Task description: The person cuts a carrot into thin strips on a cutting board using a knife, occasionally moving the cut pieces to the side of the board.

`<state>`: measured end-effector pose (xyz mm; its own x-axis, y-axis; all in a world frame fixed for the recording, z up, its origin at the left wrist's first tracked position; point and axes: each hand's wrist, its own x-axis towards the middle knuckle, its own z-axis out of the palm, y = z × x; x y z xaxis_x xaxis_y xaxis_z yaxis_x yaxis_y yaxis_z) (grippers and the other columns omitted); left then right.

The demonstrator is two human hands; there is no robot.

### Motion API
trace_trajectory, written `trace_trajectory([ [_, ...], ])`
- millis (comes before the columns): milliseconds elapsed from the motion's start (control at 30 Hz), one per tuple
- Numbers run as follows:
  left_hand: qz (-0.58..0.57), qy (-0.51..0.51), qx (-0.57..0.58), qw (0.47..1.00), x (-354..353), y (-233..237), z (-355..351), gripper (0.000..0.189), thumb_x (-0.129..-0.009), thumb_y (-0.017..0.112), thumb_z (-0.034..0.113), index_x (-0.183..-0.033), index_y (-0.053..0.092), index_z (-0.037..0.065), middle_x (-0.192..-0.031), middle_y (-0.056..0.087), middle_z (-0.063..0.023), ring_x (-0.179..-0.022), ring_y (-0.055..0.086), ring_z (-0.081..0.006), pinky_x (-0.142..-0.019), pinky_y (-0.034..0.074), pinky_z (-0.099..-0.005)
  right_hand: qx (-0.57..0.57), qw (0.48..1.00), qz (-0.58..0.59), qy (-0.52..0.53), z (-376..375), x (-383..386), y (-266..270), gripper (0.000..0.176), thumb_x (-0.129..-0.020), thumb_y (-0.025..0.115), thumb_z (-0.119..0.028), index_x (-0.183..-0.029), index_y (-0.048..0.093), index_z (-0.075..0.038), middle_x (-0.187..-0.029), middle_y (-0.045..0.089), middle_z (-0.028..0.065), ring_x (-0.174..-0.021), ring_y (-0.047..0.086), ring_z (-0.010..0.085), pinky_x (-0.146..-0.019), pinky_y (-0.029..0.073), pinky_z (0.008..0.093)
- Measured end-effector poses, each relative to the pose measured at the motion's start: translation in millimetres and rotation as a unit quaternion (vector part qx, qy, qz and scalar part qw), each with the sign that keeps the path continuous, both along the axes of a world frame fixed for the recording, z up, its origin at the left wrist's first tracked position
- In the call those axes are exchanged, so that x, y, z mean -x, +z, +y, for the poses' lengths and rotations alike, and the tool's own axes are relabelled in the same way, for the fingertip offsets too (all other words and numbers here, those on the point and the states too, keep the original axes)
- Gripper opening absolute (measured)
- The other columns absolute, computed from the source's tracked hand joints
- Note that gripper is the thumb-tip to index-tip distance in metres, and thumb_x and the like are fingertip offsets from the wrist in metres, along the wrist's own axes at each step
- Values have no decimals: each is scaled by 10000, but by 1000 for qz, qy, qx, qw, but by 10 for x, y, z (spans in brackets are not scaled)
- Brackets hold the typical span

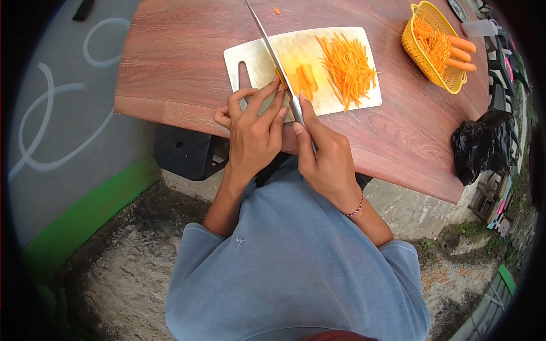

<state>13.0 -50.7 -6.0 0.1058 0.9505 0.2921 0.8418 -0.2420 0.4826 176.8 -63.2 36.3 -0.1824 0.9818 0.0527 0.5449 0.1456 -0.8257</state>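
Note:
A white cutting board (250, 57) lies on a reddish wooden table (170, 62). My right hand (324, 159) grips the handle of a long knife (270, 48), whose blade runs across the board. My left hand (253, 128) rests at the board's near edge, fingertips pressing on a stack of orange carrot slices (304, 79) beside the blade. A pile of thin carrot strips (348, 65) lies on the right part of the board.
A yellow basket (418, 54) at the table's far right holds carrot strips and whole carrots (462, 52). A black plastic bag (480, 145) hangs at the table's right edge. Grey floor with white lines lies left; rough concrete below.

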Motion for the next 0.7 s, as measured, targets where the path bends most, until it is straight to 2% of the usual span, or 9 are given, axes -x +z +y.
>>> trace_trajectory([
  [133,-13,-4,-36,999,9,-94,5,362,-971,717,223,-1298,787,85,-1469,674,45,-1264,490,-234,-995,238,-483,6,1000,1,9,67,-11,52,490,-1053,639,-94,-1529,565,-6,-819,678,294,-746,732,429,-682,545,428],
  [200,-18,1,-31,999,-8,-91,6,365,-974,718,238,-1299,786,87,-1476,668,47,-1264,490,-229,-999,239,-489,30,999,2,18,79,-26,92,465,-1044,626,-108,-1467,563,75,-828,694,312,-758,713,482,-683,549,539],
  [433,24,18,-47,998,-58,-80,18,374,-981,706,263,-1304,782,90,-1494,654,56,-1270,487,-228,-1012,234,-507,29,999,-4,28,-113,-248,214,456,-1038,627,-100,-1461,579,62,-815,693,307,-752,714,476,-691,549,536],
  [533,33,19,-55,998,-67,-83,12,378,-983,697,269,-1305,782,90,-1474,662,58,-1273,486,-228,-1015,231,-511,63,997,-12,34,-148,-314,234,459,-1037,627,-98,-1473,583,36,-828,698,289,-752,716,462,-692,548,529],
  [600,40,16,-60,997,-64,-82,11,376,-983,691,270,-1298,782,87,-1455,669,48,-1272,487,-232,-1020,231,-515,25,999,-22,27,-107,-242,153,475,-1036,651,-83,-1500,594,2,-903,719,296,-807,749,435,-740,569,439],
  [700,27,13,-53,998,-36,-108,-1,370,-987,678,268,-1287,780,75,-1447,672,9,-1279,486,-243,-1036,228,-527,-5,997,-61,41,74,-109,132,477,-1016,686,-101,-1484,623,-31,-905,723,277,-798,739,424,-735,567,449],
])
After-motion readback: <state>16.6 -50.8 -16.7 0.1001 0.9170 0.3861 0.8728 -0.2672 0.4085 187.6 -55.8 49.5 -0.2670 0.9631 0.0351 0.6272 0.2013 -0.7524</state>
